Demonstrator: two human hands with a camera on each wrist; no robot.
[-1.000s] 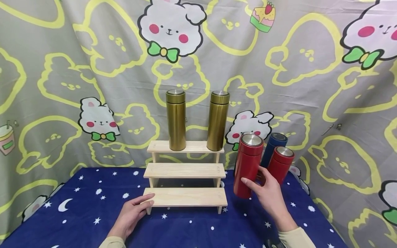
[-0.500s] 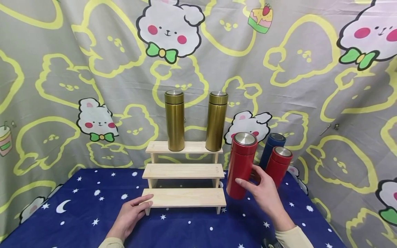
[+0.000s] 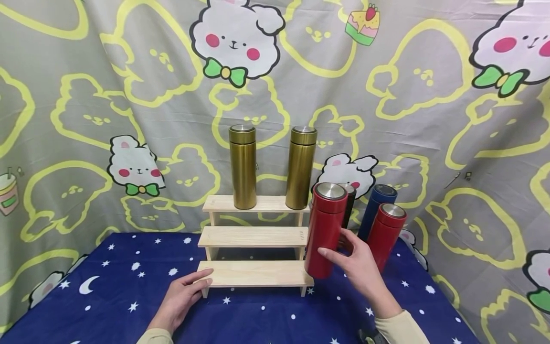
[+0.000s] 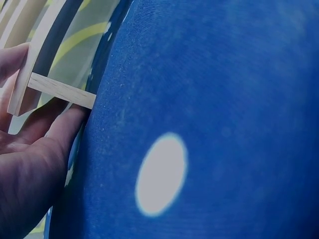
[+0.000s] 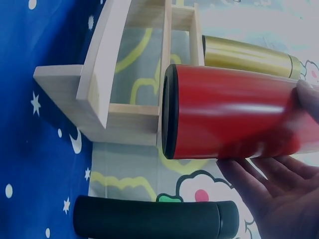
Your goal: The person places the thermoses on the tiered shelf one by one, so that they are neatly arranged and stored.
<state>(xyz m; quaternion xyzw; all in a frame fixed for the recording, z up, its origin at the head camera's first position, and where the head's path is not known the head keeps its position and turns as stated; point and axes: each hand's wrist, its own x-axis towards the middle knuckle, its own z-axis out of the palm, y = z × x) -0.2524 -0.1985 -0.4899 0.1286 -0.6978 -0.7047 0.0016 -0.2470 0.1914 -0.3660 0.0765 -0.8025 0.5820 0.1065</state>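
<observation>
The right hand point(image 3: 358, 260) curls round the lower part of a red flask point(image 3: 326, 234), thumb on the near side and fingers on the far side. The flask is upright with a slight lean, its silver-topped lid uppermost and its dark base raised off the worktop point(image 3: 258, 320). In the head view it overlaps the right end of the wooden stand point(image 3: 255, 274); whether it touches the wood I cannot tell.

The left hand point(image 3: 182, 296) pinches the left end of the stand's lowest board, one digit on top and others underneath, beside the leg. Pale sleeves point(image 3: 401, 327) cover both forearms.

The stand has three steps. On the top one, two gold flasks point(image 3: 244, 172) stand upright and well apart, one near each end.

Just behind the held flask, partly hidden by it, stands a dark flask point(image 3: 350, 205). Farther right are a blue flask point(image 3: 378, 210) and, nearer the person, a second red flask point(image 3: 388, 234). A blue cloth with white stars and moons covers the worktop; a grey cartoon-print curtain point(image 3: 275, 181) hangs behind.
</observation>
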